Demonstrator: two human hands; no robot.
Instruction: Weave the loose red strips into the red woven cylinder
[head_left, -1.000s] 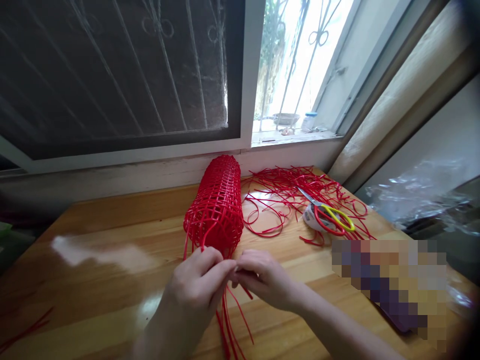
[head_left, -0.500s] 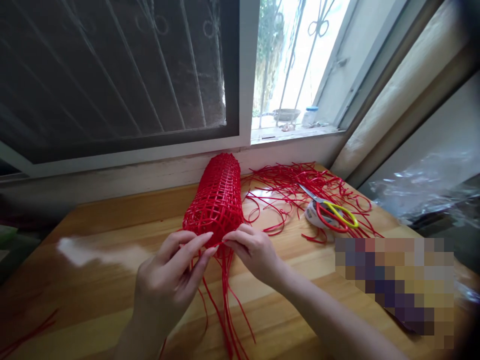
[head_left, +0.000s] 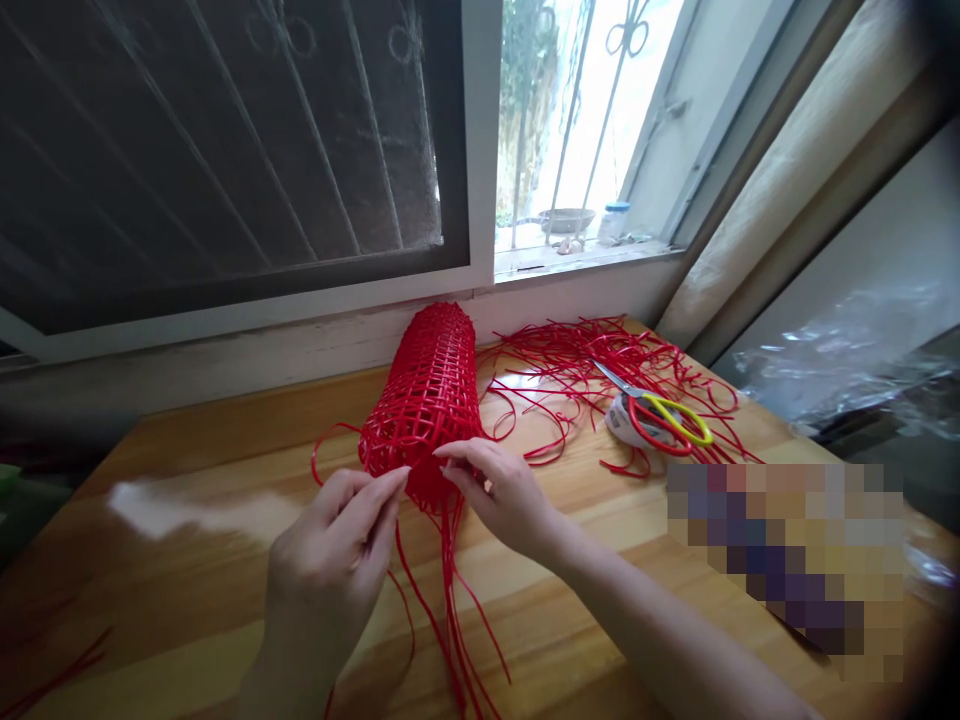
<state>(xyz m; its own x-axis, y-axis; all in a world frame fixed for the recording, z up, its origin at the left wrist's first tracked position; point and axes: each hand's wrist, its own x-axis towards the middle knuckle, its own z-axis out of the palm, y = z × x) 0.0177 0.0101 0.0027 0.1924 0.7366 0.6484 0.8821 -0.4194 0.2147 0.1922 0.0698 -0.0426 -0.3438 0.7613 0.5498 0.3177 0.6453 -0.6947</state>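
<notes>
Left hand (head_left: 330,555), right hand (head_left: 504,492) farther apart, near red woven basket (head_left: 427,385)

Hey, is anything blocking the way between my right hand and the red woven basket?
Nothing visible does. Your right hand has its fingertips right at the near end of the basket. The scissors and loose red strips lie off to the right, not between them.

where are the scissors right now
In the head view, the scissors lie right of the red woven tube, overlapping a small white item beside loose red strands.
</notes>
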